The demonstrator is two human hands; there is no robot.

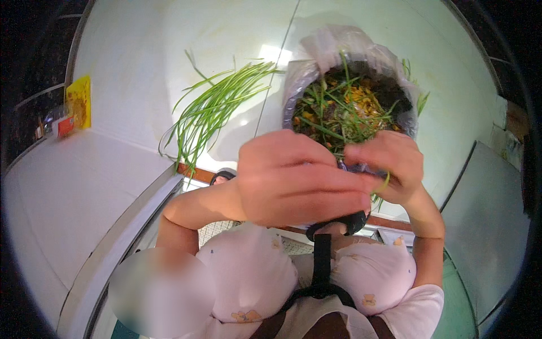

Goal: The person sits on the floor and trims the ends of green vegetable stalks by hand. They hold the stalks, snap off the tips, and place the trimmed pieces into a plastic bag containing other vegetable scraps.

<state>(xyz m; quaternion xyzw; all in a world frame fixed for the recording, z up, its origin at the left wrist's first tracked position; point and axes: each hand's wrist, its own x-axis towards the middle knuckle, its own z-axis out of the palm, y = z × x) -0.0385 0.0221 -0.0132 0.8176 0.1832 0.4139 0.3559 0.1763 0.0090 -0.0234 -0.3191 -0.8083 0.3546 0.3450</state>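
Observation:
My left hand [302, 180] is raised in the middle, its fingertips meeting those of my right hand [391, 163]. Between the fingertips of both is a short piece of green stalk [384, 183], pinched. Both hands are close to the camera, over the near edge of a waste bin lined with a plastic bag [334, 44]. Green trimmings and yellow plant scraps [360, 99] fill the bin. To its left, a loose bunch of long thin green stalks, like garlic chives [220, 101], lies on the tiled floor. The fingertips partly hide each other.
A yellow packet [80, 101] and a red and white item [64, 126] are at the far left. A grey panel [482, 229] stands at the right. Below the hands are my knees and a dark sandal [358, 222]. Green leaf ends [422, 101] show beyond the bin's right side.

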